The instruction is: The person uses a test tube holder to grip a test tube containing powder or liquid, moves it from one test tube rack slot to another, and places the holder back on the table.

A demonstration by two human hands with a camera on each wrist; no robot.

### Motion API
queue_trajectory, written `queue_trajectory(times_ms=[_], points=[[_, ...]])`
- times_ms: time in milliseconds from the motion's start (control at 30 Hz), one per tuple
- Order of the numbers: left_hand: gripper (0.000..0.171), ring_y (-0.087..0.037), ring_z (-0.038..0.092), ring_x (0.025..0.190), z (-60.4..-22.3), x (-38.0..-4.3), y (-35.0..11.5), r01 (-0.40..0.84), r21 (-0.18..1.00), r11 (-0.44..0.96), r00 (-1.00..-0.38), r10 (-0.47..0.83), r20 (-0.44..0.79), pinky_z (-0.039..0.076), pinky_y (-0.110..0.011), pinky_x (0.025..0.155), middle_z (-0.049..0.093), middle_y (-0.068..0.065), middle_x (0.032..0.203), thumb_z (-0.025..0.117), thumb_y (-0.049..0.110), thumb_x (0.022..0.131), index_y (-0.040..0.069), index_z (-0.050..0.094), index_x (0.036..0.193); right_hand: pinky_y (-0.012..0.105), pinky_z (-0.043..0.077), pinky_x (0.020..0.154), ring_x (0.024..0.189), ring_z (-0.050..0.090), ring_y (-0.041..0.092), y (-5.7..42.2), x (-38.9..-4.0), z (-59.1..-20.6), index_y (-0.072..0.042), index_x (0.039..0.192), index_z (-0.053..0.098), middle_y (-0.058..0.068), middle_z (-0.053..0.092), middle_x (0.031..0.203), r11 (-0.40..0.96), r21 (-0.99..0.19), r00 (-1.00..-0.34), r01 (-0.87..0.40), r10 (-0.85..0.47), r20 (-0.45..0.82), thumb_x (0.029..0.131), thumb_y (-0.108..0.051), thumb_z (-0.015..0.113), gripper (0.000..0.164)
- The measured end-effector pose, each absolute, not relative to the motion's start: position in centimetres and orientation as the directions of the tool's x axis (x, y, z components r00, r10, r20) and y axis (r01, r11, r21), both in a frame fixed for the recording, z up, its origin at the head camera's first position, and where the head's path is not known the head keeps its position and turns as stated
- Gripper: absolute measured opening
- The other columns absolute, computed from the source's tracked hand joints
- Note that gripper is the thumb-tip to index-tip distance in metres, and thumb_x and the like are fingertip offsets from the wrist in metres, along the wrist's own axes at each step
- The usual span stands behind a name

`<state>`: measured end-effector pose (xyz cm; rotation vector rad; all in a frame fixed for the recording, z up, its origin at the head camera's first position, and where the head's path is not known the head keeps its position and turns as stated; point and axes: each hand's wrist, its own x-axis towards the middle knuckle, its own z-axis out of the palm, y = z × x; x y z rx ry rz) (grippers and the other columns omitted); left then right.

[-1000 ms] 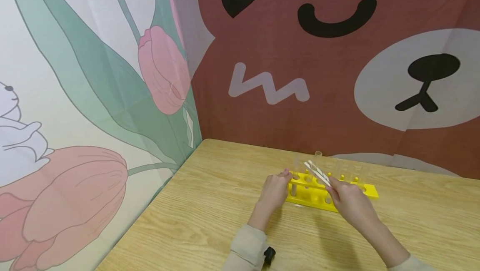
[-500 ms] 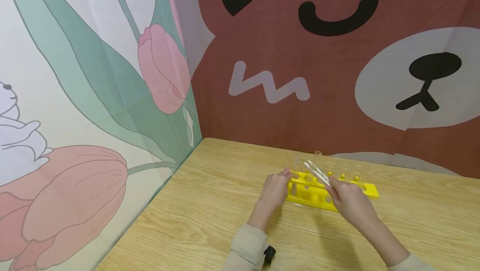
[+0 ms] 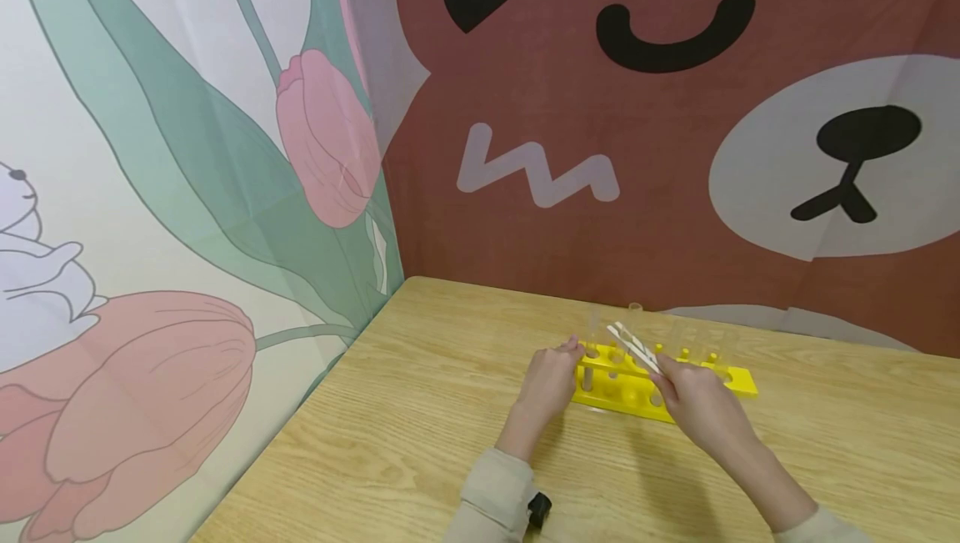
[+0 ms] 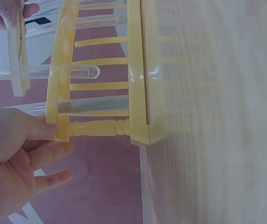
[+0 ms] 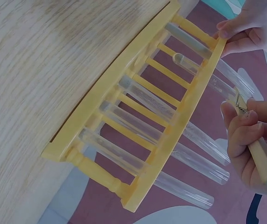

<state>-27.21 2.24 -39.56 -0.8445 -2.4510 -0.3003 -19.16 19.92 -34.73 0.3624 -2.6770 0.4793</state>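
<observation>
My left hand (image 3: 551,380) pinches the left end of the upper shelf of a yellow test tube rack (image 3: 742,382). Thumb and forefinger hold it there, as the left wrist view shows. In my right hand (image 3: 708,401) is a wooden test tube holder (image 3: 633,347), tilted up to the left over the rack. Its jaws are around a clear test tube (image 4: 84,71). That tube passes through an upper-shelf hole, and its rounded bottom hangs above the rack's base. Closer to my left hand, another test tube (image 4: 96,104) reaches down to the base.
Several more clear test tubes (image 5: 138,130) stand in the rack's right part. The rack is on a wood-grain table (image 3: 390,426) near its back edge, with a printed cloth (image 3: 525,243) behind. A small black object (image 3: 538,511) is beside the left sleeve.
</observation>
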Motion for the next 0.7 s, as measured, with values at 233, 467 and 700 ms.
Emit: queue_trajectory(times_ms=[233, 467, 700], points=[[0.024, -0.015, 0.057, 0.1, -39.51, -27.24, 2.25, 0.623, 0.032, 0.781, -0.664, 0.508, 0.549, 0.047, -0.022, 0.078, 0.06, -0.007, 0.111, 0.059, 0.0, 0.082, 0.006, 0.066, 0.104, 0.02, 0.028, 0.036, 0.043, 0.032, 0.01, 19.84, -19.29, -34.86, -0.002, 0.076, 0.054, -0.002, 0.038, 0.053, 0.902, -0.287, -0.886, -0.323, -0.181, 0.427, 0.082, -0.001, 0.061, 0.009], [0.025, -0.015, 0.058, 0.099, -39.49, -27.18, 2.19, 0.627, 0.025, 0.778, -0.662, 0.516, 0.543, 0.048, -0.022, 0.077, 0.059, -0.008, 0.111, 0.059, 0.0, 0.081, 0.006, 0.066, 0.104, 0.021, 0.028, 0.037, 0.044, 0.032, 0.01, 19.84, -19.25, -34.87, -0.004, 0.074, 0.052, -0.002, 0.037, 0.053, 0.902, -0.286, -0.888, -0.324, -0.184, 0.422, 0.082, -0.001, 0.06, 0.012], [0.025, -0.015, 0.058, 0.099, -39.49, -27.12, 2.17, 0.626, 0.023, 0.78, -0.66, 0.514, 0.548, 0.048, -0.022, 0.077, 0.059, -0.008, 0.111, 0.059, 0.0, 0.081, 0.006, 0.066, 0.105, 0.021, 0.028, 0.037, 0.044, 0.032, 0.01, 19.91, -19.24, -35.02, -0.004, 0.075, 0.053, -0.003, 0.037, 0.053, 0.901, -0.285, -0.886, -0.328, -0.188, 0.424, 0.083, -0.002, 0.059, 0.011]])
